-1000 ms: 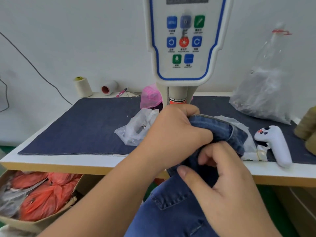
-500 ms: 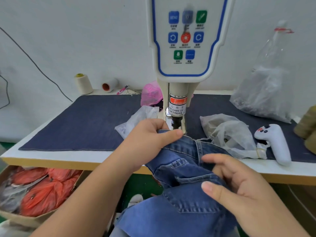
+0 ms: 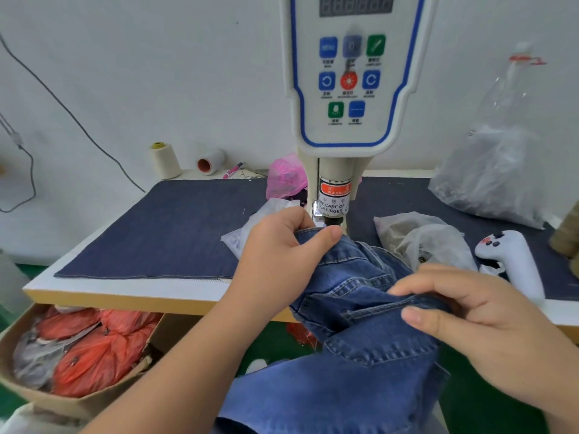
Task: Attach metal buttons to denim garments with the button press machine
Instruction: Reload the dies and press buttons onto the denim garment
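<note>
Person's at the bench w/ a pair of blue denim jeans (image 3: 360,308) bunched up at the table's front edge, right under the head of the cream button press machine with the blue-trimmed control panel (image 3: 347,89). Left hand (image 3: 282,261) grips the waistband end of the jeans, thumb on top & fingers curled under, holding it up against the foot of the press, just below the red-and-white warning label (image 3: 333,195). Right hand (image 3: 476,317) pinches a fold of the denim lower down, thumb & fingers closed on the cloth near a pocket seam. Rest of the garment hangs off the table edge toward the floor.

Table (image 3: 125,292) is white w/ a yellowish edge, covered by a dark navy cloth mat (image 3: 163,233). On the mat: a crumpled clear plastic bag (image 3: 419,239) just right of the jeans, another clear bag (image 3: 247,233) partly behind the left hand, a pink plastic bag (image 3: 286,177) beside the machine column, a big clear bag (image 3: 498,170) at far right. A white handheld controller with red and dark buttons (image 3: 513,261) lies near the right edge. At the back: a cream thread cone (image 3: 164,159), a white roll lying on its side (image 3: 211,161), a pink pen (image 3: 232,170). Below left, a cardboard box (image 3: 62,399) holds orange-red plastic bags (image 3: 103,349).
</note>
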`<state>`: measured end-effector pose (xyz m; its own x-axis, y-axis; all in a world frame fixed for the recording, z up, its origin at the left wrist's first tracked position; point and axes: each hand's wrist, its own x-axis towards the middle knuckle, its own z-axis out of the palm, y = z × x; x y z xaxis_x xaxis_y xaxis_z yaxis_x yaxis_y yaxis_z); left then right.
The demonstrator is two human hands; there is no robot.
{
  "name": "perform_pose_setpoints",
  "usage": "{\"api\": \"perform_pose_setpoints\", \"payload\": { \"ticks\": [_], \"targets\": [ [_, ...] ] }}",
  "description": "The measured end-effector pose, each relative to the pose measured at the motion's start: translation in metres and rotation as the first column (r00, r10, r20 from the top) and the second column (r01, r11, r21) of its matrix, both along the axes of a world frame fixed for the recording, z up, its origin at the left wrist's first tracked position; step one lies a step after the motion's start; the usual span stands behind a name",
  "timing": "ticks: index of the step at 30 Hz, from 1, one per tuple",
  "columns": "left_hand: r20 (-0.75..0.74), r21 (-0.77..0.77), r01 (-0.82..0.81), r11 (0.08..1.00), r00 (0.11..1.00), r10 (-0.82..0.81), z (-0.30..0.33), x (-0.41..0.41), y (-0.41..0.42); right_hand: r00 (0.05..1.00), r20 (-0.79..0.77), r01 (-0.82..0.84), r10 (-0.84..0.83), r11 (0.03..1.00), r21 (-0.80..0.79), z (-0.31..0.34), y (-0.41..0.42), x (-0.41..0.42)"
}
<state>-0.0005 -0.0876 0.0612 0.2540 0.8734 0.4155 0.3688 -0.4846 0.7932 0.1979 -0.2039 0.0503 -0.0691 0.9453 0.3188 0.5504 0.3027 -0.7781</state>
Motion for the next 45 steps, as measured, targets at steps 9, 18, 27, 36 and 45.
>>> {"api": "perform_pose_setpoints", "payload": {
  "ticks": [9,18,27,36,45],
  "targets": [
    [0.199,-0.019,0.128,0.992,0.972,-0.121,0.018,0.001,-0.024,0.997,-0.060,0.050,-0.054,0.997,-0.058,-0.003,0.006,0.007],
    [0.203,-0.191,0.125,0.974,0.975,-0.085,0.005,0.019,-0.006,0.958,0.275,-0.112,0.076,0.987,0.118,0.000,-0.009,-0.007],
    [-0.104,0.684,0.109,0.721,0.993,-0.051,-0.064,-0.012,-0.030,0.951,-0.250,-0.163,0.183,0.982,0.099,-0.019,0.001,0.010],
    [0.117,0.108,0.184,0.977,0.974,-0.196,-0.106,-0.003,-0.040,0.696,-0.542,-0.486,0.472,0.865,0.129,-0.021,0.016,0.000],
    [0.036,0.398,-0.048,0.916,0.999,0.037,-0.103,0.029,-0.043,-0.081,-0.917,-0.536,0.390,0.759,0.370,-0.028,0.015,0.009]
  ]
}}
